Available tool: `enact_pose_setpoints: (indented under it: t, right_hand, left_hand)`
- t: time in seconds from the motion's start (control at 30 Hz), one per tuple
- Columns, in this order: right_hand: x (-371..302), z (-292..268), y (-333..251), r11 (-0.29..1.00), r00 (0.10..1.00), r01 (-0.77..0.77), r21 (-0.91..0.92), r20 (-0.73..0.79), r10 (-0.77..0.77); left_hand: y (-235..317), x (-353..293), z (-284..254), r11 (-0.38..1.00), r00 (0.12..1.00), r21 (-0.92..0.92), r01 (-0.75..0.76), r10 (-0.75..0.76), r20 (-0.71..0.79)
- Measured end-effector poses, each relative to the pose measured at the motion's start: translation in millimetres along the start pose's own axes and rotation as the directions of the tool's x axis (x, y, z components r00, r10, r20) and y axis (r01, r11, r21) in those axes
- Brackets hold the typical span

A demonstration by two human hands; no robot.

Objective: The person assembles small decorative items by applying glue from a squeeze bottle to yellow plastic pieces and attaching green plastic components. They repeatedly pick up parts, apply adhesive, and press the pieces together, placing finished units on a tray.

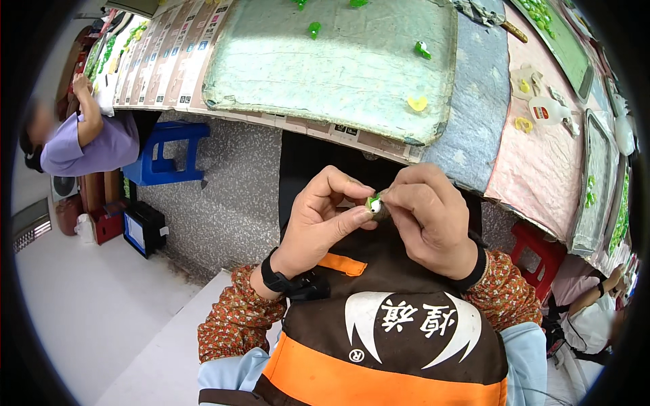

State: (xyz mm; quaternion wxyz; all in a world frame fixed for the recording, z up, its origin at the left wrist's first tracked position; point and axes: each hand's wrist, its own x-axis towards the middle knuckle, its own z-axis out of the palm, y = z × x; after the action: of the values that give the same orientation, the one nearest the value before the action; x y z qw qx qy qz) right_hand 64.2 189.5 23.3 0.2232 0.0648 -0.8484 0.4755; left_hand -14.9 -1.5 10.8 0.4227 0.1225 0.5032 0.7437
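Between both hands, in front of my dark apron, is a small green figure with a white, black-dotted eye. My left hand pinches it between thumb and index finger. From the other side, the closed fingertips of my right hand meet its right edge; they partly hide it. Beyond the hands lies a tray lined with pale green cloth. On it are a similar green piece with a white eye, a plain green piece and a yellow curved piece.
A white bottle and yellow bits rest on pink cloth at right. Further right stands a grey tray with green pieces. A blue stool and a person in purple are left; a red stool is right.
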Motion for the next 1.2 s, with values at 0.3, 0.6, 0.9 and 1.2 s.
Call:
enact_pose_setpoints:
  t: [0.3,0.6,0.9,1.2]
  right_hand:
    - [-2,6,-12,0.822,0.906,-0.417,0.389,0.103,0.411]
    - [2,-5,-9,0.528,0.724,-0.680,0.508,0.356,0.590]
    - [8,-10,-14,0.304,0.656,-0.711,0.634,0.442,0.612]
    - [1,-6,-14,0.897,0.919,-0.390,0.209,0.144,0.366]
  left_hand:
    - [6,1,6,0.604,0.891,0.711,-0.359,0.448,0.070]
    - [17,5,9,0.366,0.845,0.822,-0.436,0.481,0.234]
    - [8,-1,6,0.988,0.999,0.153,-0.024,0.028,-0.023]
    - [4,-6,13,0.951,0.990,0.297,-0.087,0.117,-0.084]
